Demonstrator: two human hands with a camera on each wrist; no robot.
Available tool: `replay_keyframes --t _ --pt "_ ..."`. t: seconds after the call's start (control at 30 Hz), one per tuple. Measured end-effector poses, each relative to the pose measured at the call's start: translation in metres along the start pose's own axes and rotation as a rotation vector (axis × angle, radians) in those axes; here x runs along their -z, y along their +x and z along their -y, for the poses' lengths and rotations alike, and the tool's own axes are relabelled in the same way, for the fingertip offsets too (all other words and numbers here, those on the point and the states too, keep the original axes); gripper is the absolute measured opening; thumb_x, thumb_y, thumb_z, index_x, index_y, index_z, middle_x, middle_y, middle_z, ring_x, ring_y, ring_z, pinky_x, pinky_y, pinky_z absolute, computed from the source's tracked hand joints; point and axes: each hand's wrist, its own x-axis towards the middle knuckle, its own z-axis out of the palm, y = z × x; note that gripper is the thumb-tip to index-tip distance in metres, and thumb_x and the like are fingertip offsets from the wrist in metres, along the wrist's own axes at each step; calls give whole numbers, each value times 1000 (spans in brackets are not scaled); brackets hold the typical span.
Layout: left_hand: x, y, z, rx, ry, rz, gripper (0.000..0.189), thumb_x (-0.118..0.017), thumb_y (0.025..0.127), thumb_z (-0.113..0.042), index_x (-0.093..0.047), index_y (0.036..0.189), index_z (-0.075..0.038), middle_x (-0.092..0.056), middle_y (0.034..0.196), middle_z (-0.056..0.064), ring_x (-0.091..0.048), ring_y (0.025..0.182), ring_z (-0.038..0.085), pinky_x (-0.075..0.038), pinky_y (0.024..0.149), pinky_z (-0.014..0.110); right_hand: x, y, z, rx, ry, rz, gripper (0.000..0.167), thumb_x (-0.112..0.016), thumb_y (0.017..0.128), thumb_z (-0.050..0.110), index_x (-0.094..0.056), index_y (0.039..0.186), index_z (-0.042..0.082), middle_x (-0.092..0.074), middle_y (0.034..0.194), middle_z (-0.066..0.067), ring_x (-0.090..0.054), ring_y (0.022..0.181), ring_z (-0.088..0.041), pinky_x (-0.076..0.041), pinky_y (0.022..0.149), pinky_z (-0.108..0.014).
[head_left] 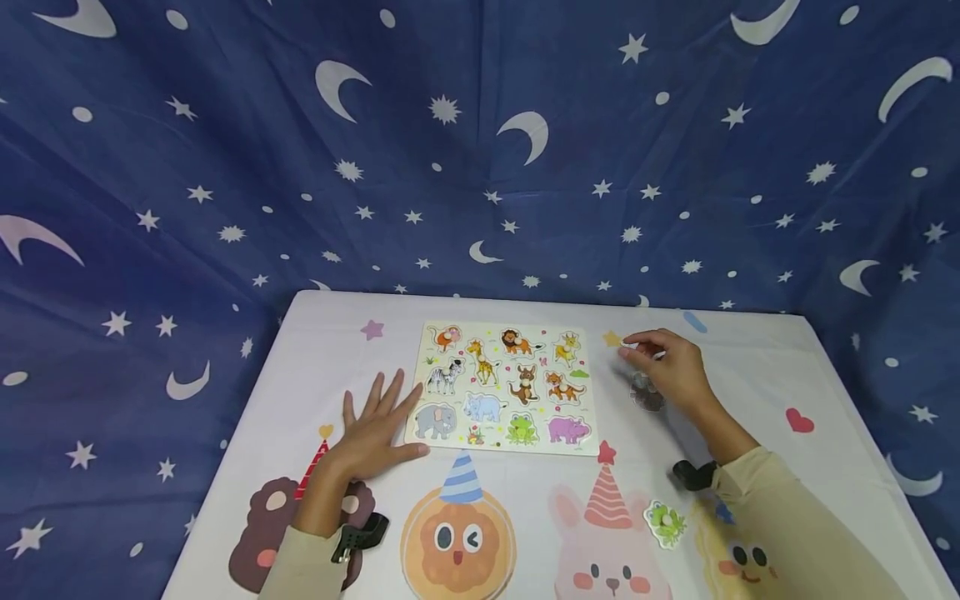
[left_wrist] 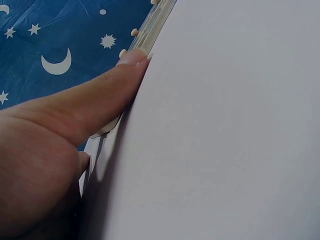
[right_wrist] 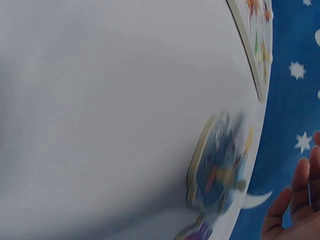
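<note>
The animal puzzle board [head_left: 543, 431] lies flat on the table, its colourful pieces showing a lion, zebra, giraffe, hippo and others. My left hand [head_left: 372, 437] rests spread at the board's left edge; in the left wrist view its thumb [left_wrist: 107, 95] overlaps the board's side, where small knobs stick up. To the right of the board, my right hand [head_left: 672, 371] hovers with thumb and index finger apart. No piece shows among its fingers [right_wrist: 300, 185] in the right wrist view. Partly hidden under that hand is a dark grey-brown piece [head_left: 645, 393].
A loose green frog piece [head_left: 665, 525] lies near the right forearm. In the right wrist view, a blurred blue-grey knobbed piece [right_wrist: 212, 165] sits beside a purple one [right_wrist: 200, 231]. The white tablecloth [head_left: 300, 358] carries printed cartoon figures; a blue star-and-moon curtain [head_left: 450, 208] hangs behind.
</note>
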Motion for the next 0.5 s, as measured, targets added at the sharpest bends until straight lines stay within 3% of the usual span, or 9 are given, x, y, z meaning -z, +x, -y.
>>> replay_keyframes --t 0.13,0.37,0.5 --pt "0 -1 1 -2 2 4 99 -74 85 -59 -25 164 -25 -4 174 12 6 158 44 14 113 78 6 1 -11 -40 -43 -29 31 -77 93 34 -77 115 13 -67 92 -4 -57 87 -12 -46 66 -23" --pt "0 -1 -1 2 -7 9 99 -75 84 -58 -26 163 -25 -5 174 11 6 159 44 15 113 77 12 4 -30 -149 -65 -43 37 -76 92 38 -76 118 10 -65 91 -7 -55 72 -16 -47 56 -25" --pt "1 -1 -1 4 -9 2 98 -76 84 -57 -27 163 -25 -5 173 12 6 158 44 14 113 78 11 5 -40 -209 -66 -45 42 -75 92 41 -75 119 9 -65 89 -9 -53 75 -17 -45 58 -25"
